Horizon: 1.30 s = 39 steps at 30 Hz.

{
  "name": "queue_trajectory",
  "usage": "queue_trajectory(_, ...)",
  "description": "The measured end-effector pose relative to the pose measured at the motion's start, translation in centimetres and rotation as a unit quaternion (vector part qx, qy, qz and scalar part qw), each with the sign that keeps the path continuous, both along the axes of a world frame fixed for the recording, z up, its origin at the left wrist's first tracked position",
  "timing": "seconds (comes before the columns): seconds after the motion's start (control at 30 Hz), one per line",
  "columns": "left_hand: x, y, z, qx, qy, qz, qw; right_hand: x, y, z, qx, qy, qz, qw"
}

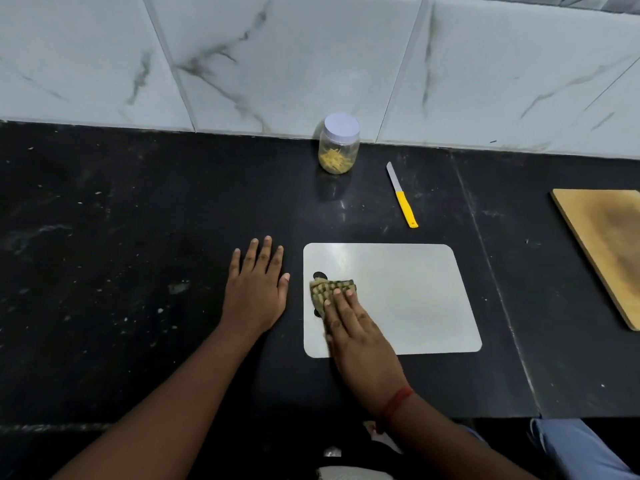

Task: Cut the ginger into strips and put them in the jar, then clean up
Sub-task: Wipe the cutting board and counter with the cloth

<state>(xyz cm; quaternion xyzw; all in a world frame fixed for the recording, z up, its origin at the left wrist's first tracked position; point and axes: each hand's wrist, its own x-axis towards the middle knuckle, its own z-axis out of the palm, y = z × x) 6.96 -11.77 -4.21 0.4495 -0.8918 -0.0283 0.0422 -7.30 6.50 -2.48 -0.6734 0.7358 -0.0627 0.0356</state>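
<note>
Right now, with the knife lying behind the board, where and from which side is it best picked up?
Take the knife by its yellow handle, probably with the right hand, coming from the near side. It lies flat on the counter, handle end towards the person and blade tip pointing at the wall, so the handle is closest and the edge stays away from the fingers.

Counter (138, 209): black polished stone, glossy, speckled; wall tiles (277, 64): white marble-look, grey-veined, smooth, slight sheen; cutting board (408, 299): pale, smooth, satin, looks like plastic or metal; cloth (327, 292): woven, checked, coarse; jar (337, 147): clear plastic, opaque matt lid; knife (401, 195): bright metal blade, glossy yellow plastic handle; wooden board (609, 244): matt, stained, worn.
</note>
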Motion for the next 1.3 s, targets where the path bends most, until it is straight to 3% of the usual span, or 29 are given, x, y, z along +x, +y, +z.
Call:
queue_trajectory(0.13,-0.2,0.1,-0.2,-0.003,0.008,0.007,1.0,0.6,1.0,-0.9,0.002,0.018,0.082,0.996)
queue_trajectory(0.23,-0.7,0.3,0.1,0.006,0.013,0.013,1.0,-0.4,0.5,-0.4,0.001,-0.01,-0.043,0.999)
queue_trajectory(0.27,-0.9,0.4,0.1,0.01,0.018,0.012,1.0,-0.2,0.6,-0.6,-0.001,-0.009,-0.044,0.999)
queue_trajectory(0.37,-1.9,1.0,0.3,0.006,0.027,-0.004,1.0,-0.5,1.2,-1.2,-0.009,0.018,0.054,0.998)
queue_trajectory(0.5,-3.0,2.0,0.4,0.001,0.033,-0.016,0.999,-3.8,-0.5,-0.4,0.02,-0.01,-0.09,0.996)
queue_trajectory(0.63,-3.5,2.6,0.5,-0.002,0.031,-0.03,0.999,-5.8,-0.5,-0.8,0.003,0.029,-0.015,0.999)
queue_trajectory(0.73,-4.1,3.1,0.6,-0.003,0.025,-0.03,0.999,-7.5,-2.0,-0.3,0.0,-0.012,-0.148,0.989)
queue_trajectory(0.87,-5.1,3.7,0.5,0.004,0.026,-0.042,0.999,-7.4,-2.9,-0.7,-0.001,0.023,0.025,0.999)
queue_trajectory(0.97,-5.6,3.8,0.3,0.007,0.021,-0.046,0.999,-9.3,-4.6,-0.1,-0.015,-0.038,-0.147,0.988)
queue_trajectory(1.0,-5.7,3.9,0.2,0.009,0.019,-0.049,0.999,-9.1,-4.9,-0.1,-0.01,-0.039,-0.16,0.986)
queue_trajectory(1.1,-5.9,4.0,0.0,0.015,0.022,-0.059,0.998,-10.1,-4.0,-0.5,0.004,0.012,-0.02,1.0)
queue_trajectory(1.23,-6.3,4.4,-0.2,0.021,0.026,-0.058,0.998,-13.5,-2.9,-0.2,-0.021,-0.021,-0.217,0.976)
queue_trajectory(1.3,-6.2,4.5,-0.5,0.027,0.022,-0.058,0.998,-13.5,-1.9,-0.2,-0.013,0.009,-0.143,0.99)
